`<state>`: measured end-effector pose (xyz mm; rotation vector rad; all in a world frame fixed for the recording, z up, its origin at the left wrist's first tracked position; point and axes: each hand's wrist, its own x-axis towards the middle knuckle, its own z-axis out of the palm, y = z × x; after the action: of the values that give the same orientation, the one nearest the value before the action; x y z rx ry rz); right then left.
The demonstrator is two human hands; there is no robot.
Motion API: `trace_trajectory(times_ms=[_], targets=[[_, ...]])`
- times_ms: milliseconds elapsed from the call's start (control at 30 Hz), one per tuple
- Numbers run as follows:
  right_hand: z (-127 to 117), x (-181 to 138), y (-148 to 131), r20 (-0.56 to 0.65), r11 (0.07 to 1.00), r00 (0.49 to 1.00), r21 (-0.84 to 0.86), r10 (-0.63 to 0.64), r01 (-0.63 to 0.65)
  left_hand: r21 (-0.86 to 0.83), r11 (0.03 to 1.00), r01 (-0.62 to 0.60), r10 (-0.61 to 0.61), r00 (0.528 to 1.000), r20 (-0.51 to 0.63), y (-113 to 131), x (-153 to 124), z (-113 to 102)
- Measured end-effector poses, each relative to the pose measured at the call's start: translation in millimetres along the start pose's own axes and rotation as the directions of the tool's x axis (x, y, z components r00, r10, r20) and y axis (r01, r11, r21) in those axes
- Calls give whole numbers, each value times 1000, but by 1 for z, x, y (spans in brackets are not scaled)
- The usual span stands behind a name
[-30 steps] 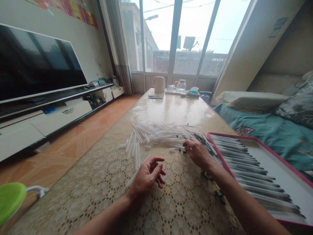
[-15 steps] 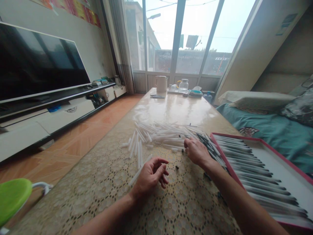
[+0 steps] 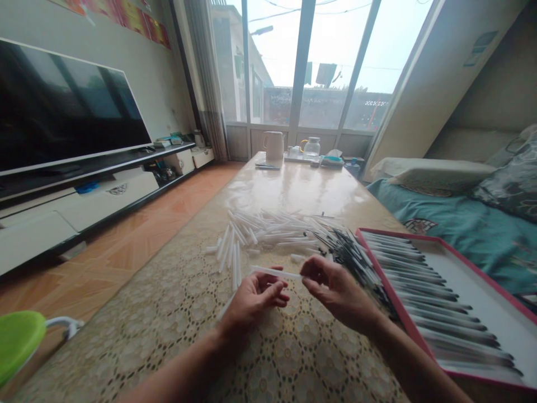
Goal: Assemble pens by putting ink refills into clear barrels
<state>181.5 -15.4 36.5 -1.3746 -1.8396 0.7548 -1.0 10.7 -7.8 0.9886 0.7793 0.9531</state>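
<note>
My right hand (image 3: 335, 288) pinches one end of a white plastic tube (image 3: 274, 272) and holds it level above the table. My left hand (image 3: 254, 296) is curled just under the tube's other end, fingertips touching it. Beyond the hands lies a loose pile of white tubes (image 3: 268, 229) on the lace-covered table (image 3: 176, 302). A heap of thin dark refills (image 3: 356, 260) lies to the right of the pile. A red-edged tray (image 3: 474, 302) at the right holds rows of finished pens.
A white jug (image 3: 273, 145), a glass pot (image 3: 311, 146) and a tissue box (image 3: 333, 160) stand at the table's far end. A television (image 3: 62, 112) on a low cabinet runs along the left. A teal-covered sofa (image 3: 461, 224) is at the right. A green stool (image 3: 19, 344) sits bottom left.
My right hand left the pile and came back toward me with one white tube. My left hand rose slightly to meet the tube's other end.
</note>
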Motion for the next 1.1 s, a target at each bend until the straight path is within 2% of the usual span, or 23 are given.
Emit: trace_trajectory(times_ms=[67,133,200,233,267,333,400,467,533,600,700,833,933,1000,1100], targets=[[8,-1,-1,48,1000,999,13,-17,17,-81,996,27,-26,1000,10,-1,2,-4],[6,0,6,63,999,998,-47,-17,20,-144,989,41,-42,999,-5,-2,3,-6],[-6,1,20,-7,975,1000,-222,18,-20,-181,982,55,-64,997,-42,-2,3,-7],[-14,2,29,-85,931,995,-357,44,-72,-193,979,65,-77,995,-59,-1,3,-6],[-22,1,38,-188,849,980,-506,65,-154,-206,976,75,-90,994,-67,-1,3,-6],[-37,-2,55,-348,590,934,-738,84,-328,-237,968,80,-98,993,-64,1,2,-5],[-47,-8,66,-402,387,911,-828,93,-406,-264,961,79,-94,995,-44,3,1,-4],[-50,-13,71,-401,296,909,-860,115,-416,-272,959,85,-94,995,-20,3,0,-4],[-48,-16,70,-387,258,913,-876,128,-408,-272,958,89,-95,995,-12,4,0,-4],[-46,-16,69,-380,238,914,-883,141,-404,-292,953,80,-90,996,-21,3,0,-4],[-44,-14,70,-371,255,916,-880,155,-400,-331,941,75,-89,996,-30,3,0,-5],[-44,-16,74,-394,363,909,-834,136,-415,-357,931,72,-86,996,-24,5,-1,-5],[-44,-18,68,-372,469,926,-807,69,-359,-376,924,73,-90,995,-30,6,-1,-5],[-42,-18,60,-344,523,938,-792,43,-315,-382,921,72,-103,993,-61,6,-1,-5],[-38,-17,50,-343,546,935,-768,89,-334,-382,923,44,-105,985,-140,7,0,-6]])
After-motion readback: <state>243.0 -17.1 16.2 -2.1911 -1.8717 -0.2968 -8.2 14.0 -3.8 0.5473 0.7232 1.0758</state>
